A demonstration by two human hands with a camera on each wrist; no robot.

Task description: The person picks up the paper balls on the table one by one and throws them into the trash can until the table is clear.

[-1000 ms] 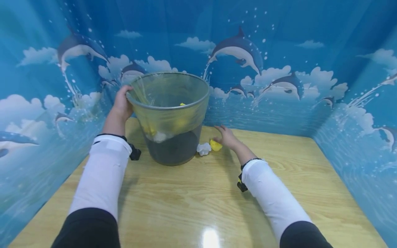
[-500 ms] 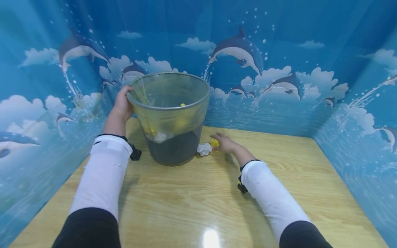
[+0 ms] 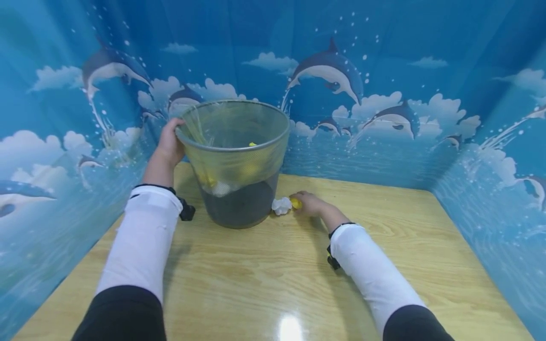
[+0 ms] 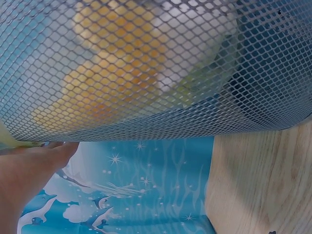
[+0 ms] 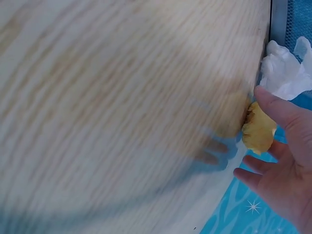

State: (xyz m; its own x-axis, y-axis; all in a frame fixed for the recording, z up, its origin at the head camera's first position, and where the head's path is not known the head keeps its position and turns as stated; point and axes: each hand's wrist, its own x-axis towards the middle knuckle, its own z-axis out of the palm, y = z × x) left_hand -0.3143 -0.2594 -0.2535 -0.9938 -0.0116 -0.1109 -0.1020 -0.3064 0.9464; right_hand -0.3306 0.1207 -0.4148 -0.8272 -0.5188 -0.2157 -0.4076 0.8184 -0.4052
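Observation:
A dark mesh wastebasket [image 3: 239, 203] with a yellowish liner stands on the table, left of centre. My left hand [image 3: 168, 144] grips its rim on the left side, and the left wrist view shows that hand [image 4: 34, 165] at the mesh edge. Through the mesh I see yellow crumpled paper [image 4: 109, 63] and white crumpled paper [image 4: 195, 44]. Right of the basket's foot, my right hand [image 3: 311, 204] holds a yellow crumpled paper ball [image 5: 259, 129] between thumb and fingers, low at the tabletop. A white crumpled paper ball [image 3: 281, 206] lies between it and the basket.
The wood-grain table [image 3: 239, 274] reaches back to a blue curtain [image 3: 384, 61] printed with dolphins, which also closes both sides. The basket stands near the table's back edge. A bright reflection shows at the table's front.
My right hand has come down and its fingers have closed around the yellow paper ball, covering more of it. My left hand and the basket have stayed in place.

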